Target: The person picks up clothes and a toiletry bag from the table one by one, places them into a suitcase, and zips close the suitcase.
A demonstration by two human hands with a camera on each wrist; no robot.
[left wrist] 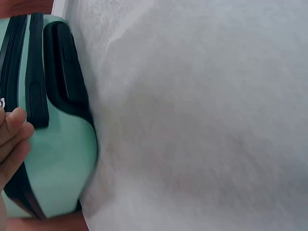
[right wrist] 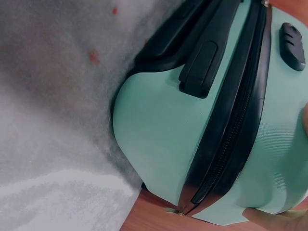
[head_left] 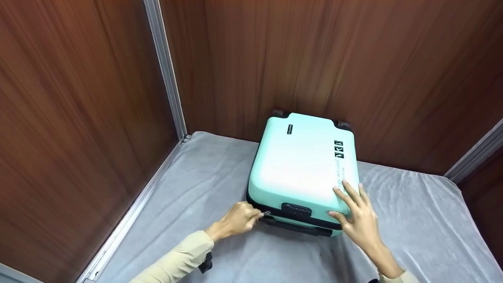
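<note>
A mint-green hard-shell suitcase (head_left: pixel 302 161) lies flat, its handle side toward me. My left hand (head_left: pixel 241 217) pinches a small metal zipper pull (head_left: pixel 267 213) near the front left corner; in the left wrist view only the fingertips (left wrist: pixel 14 130) show beside the zipper. My right hand (head_left: pixel 359 218) rests on the front right corner with fingers spread over the lid and the thumb on its front face. The black zipper track (right wrist: pixel 231 130) runs around the side, above the black carry handle (right wrist: pixel 204 62). A black lock panel (head_left: pixel 296 210) sits on the lid's front.
Grey cloth (head_left: pixel 212 173) covers the surface under the suitcase. Brown wood-grain panels (head_left: pixel 251 67) stand behind and at the left (head_left: pixel 78 118), joined by a metal corner post (head_left: pixel 167 67). The suitcase's wheels (head_left: pixel 279 113) are close to the back panel.
</note>
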